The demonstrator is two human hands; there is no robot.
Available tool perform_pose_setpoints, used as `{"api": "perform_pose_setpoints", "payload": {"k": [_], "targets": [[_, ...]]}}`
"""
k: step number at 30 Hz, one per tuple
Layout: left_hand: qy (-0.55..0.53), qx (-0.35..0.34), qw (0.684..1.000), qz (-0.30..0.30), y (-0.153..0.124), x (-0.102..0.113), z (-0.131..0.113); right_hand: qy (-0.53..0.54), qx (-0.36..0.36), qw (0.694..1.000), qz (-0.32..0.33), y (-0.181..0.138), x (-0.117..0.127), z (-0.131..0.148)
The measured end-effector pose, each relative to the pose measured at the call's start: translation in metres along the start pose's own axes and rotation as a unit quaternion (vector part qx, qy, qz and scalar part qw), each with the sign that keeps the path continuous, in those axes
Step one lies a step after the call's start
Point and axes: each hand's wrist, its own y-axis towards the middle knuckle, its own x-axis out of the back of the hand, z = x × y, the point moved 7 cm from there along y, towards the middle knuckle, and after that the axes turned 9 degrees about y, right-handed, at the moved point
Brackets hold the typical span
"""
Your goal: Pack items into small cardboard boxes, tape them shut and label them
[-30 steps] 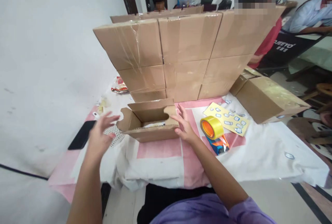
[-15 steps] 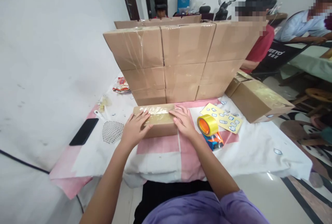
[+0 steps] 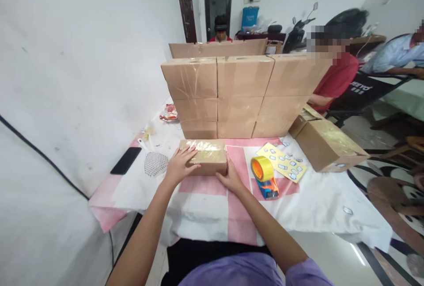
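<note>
A small cardboard box (image 3: pixel 209 157) with shiny clear tape along its top lies on the cloth-covered table in front of me. My left hand (image 3: pixel 180 164) rests on the box's left end, fingers stretched flat over the taped top and thumb near its front edge. Against the right end is my right hand (image 3: pixel 231 177), its fingers along the side and the thumb at the front lower corner. To the right stands a tape dispenser (image 3: pixel 267 187) in blue and orange, carrying a yellow tape roll (image 3: pixel 262 169). Behind it lies a yellow sticker sheet (image 3: pixel 281 162).
Stacked cardboard boxes (image 3: pixel 243 78) form a wall behind the small box. More taped boxes (image 3: pixel 331 144) sit at the right. A black phone (image 3: pixel 126 161), a perforated white paddle (image 3: pixel 155 163) and a red packet (image 3: pixel 169 112) lie left. A person in red (image 3: pixel 341 76) sits beyond.
My right hand has slid from the box's top to its right end. My left hand still lies on the top. The camera view has shifted, and the whole scene sits differently.
</note>
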Motion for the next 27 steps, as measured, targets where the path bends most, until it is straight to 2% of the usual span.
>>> {"api": "perform_pose_setpoints", "payload": {"k": [12,19,27], "targets": [[0.068,-0.098,0.988,-0.099,-0.007,-0.016,0.011,-0.033,-0.008,0.999,0.001,-0.005,0.0,-0.005],[0.067,-0.098,0.987,-0.109,-0.007,-0.014,0.011,-0.009,-0.023,1.0,-0.002,-0.004,0.002,-0.002],[0.064,-0.067,0.991,-0.099,-0.005,-0.019,0.016,0.049,-0.025,0.998,-0.004,-0.004,0.004,-0.018]]}}
